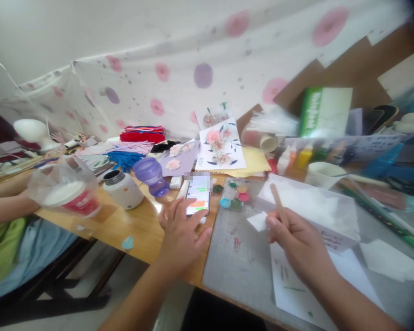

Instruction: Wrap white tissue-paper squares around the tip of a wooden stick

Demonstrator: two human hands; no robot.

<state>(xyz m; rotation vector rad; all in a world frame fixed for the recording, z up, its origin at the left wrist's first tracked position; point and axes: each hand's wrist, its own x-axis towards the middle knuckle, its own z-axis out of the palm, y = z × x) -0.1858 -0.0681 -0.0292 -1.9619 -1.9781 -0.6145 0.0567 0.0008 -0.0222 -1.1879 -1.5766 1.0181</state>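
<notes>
My left hand (181, 232) rests on the wooden table (131, 225) with fingers spread, touching the lower edge of a smartphone (198, 195) whose screen is lit. My right hand (298, 241) is closed around a thin wooden stick (278, 202) that points up and away, over the grey cutting mat (238, 262). A small white paper scrap (258, 221) lies just left of that hand. White paper sheets (296, 285) lie under my right wrist.
Another person's arm (7, 207) at the left holds a plastic-wrapped cup (67, 195). A white jar (123, 188), a purple bottle (152, 174), a paint palette (232, 195), a flower card (221, 145), coloured felt (141, 133), a white cup (322, 174) and a green box (324, 110) crowd the table.
</notes>
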